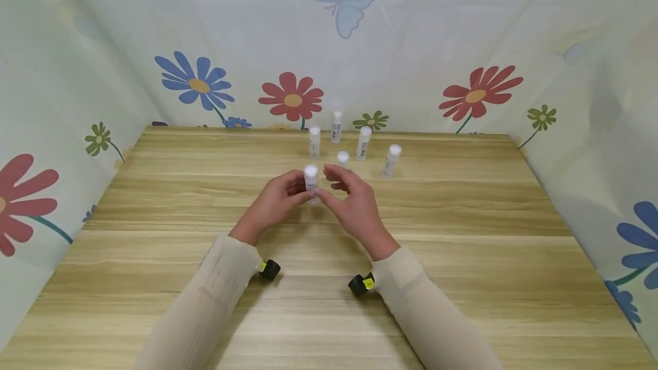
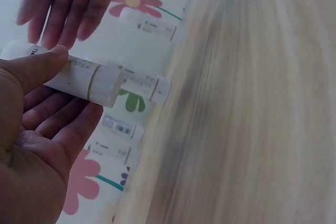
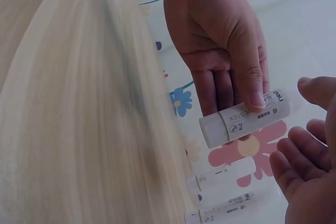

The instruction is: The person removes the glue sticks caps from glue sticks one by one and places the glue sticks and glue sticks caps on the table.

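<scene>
Over a pale wood-grain table (image 1: pixel 308 324), the left hand (image 1: pixel 273 201) pinches a white cylindrical plastic glue stick (image 1: pixel 311 173) near the head view's centre, seemingly to keep it upright, the right hand (image 1: pixel 356 201) beside it, thumb and fingers wide.

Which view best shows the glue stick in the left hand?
The right wrist view: the glue stick shows large there, with "21g" readable, though the left hand covers part. The left wrist view also shows it large, but its print is partly covered. The head view shows it small, its print unreadable.
</scene>
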Available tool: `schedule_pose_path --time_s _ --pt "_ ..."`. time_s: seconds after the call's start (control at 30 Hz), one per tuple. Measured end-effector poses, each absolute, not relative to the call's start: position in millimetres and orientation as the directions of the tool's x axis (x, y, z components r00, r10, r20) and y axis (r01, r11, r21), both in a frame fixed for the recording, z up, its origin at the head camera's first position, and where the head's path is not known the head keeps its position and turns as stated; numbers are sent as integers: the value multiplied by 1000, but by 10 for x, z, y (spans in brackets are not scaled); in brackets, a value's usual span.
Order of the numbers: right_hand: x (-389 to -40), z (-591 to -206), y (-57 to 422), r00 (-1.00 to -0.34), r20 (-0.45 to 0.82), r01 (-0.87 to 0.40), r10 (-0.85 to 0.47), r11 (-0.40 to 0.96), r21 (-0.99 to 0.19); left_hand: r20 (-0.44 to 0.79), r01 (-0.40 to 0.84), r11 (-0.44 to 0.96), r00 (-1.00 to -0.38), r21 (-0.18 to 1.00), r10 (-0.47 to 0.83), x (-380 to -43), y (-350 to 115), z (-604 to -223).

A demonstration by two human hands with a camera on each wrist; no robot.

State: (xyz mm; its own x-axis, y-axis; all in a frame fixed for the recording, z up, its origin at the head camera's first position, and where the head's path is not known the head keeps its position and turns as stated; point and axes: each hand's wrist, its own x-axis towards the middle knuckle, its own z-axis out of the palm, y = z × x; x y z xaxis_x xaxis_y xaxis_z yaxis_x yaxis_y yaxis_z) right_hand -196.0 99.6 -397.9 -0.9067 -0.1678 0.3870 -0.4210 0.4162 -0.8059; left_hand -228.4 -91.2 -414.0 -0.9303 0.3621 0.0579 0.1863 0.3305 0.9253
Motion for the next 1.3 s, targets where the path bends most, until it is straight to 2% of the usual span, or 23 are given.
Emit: schedule_pose_path --time_s 0.83,1.3 --pt "-1668 -3829 1193 -876 451 -480 -172 227 -847 127 301 257 -840 918 528 -1919 -665 -3964" --pt "-1612 -3792 1216 -873 457 -485 -172 196 -853 107 289 287 -850 913 515 -1878 -673 -3924"
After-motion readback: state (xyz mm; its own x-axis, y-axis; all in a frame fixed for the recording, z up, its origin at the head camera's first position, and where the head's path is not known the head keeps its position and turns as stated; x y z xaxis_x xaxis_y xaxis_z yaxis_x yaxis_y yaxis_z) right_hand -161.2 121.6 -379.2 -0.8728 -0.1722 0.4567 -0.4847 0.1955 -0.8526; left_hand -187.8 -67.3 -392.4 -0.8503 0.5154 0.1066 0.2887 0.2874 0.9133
